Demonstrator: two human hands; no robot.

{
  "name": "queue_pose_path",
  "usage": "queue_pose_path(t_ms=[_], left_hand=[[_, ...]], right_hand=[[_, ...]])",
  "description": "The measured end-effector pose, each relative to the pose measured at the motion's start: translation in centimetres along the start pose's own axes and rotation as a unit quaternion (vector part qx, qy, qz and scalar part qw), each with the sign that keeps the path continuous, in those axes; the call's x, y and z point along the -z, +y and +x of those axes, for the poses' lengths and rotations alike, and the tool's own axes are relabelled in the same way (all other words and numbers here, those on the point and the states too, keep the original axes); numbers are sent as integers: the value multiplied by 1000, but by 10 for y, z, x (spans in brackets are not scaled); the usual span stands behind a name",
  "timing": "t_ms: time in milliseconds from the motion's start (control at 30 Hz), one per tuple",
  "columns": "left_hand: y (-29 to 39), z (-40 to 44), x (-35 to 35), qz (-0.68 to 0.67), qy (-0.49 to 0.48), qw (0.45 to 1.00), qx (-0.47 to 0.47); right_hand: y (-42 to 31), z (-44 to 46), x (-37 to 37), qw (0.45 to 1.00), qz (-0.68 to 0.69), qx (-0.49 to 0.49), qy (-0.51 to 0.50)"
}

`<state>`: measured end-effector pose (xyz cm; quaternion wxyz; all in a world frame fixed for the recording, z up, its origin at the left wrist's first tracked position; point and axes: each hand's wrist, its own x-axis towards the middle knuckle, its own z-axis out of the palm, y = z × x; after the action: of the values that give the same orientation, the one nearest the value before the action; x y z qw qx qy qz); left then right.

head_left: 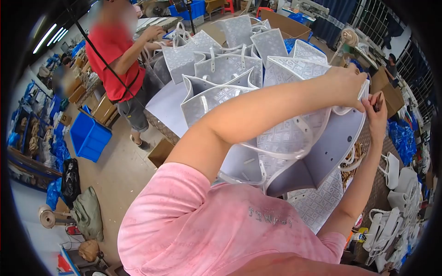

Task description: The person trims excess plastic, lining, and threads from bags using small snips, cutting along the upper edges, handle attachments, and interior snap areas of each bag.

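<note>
A silver-grey patterned tote bag (334, 142) with white edging stands with its mouth towards me, its plain grey lining and several dark rivets showing. My left hand (347, 85) reaches across to its far right top corner, fingers closed over the white edge. Right beside it, my right hand (377, 115) pinches the same corner from the outer side; its fingertips are partly hidden. A pale strap handle (301, 154) arches over the left side of the bag. More totes of this pattern, such as one tote bag (228, 66), crowd the table beyond my left arm.
Across the table, a person in a red shirt (115, 50) handles bag straps. White strap pieces (384, 230) lie in piles at the right. A blue crate (90, 137) sits on the floor at left. Gold-coloured metal pieces (352, 163) lie beside the bag.
</note>
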<state>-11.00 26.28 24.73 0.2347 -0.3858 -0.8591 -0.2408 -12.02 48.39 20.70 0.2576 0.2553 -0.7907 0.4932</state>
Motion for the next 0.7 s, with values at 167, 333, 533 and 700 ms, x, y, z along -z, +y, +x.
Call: queue_pose_path(t_ms=[167, 333, 533, 700], left_hand=[[-11, 2, 38, -89, -251, 958, -105], [-38, -27, 42, -138, -260, 932, -212], [-43, -29, 67, -180, -326, 920, -124], [-52, -33, 68, -139, -312, 939, -30]], right_hand=[[-22, -44, -11, 995, 81, -62, -4], [-56, -69, -29, 994, -15, -72, -81], [-64, -54, -53, 991, 64, -64, -99], [-80, -57, -75, 992, 57, -105, -34]])
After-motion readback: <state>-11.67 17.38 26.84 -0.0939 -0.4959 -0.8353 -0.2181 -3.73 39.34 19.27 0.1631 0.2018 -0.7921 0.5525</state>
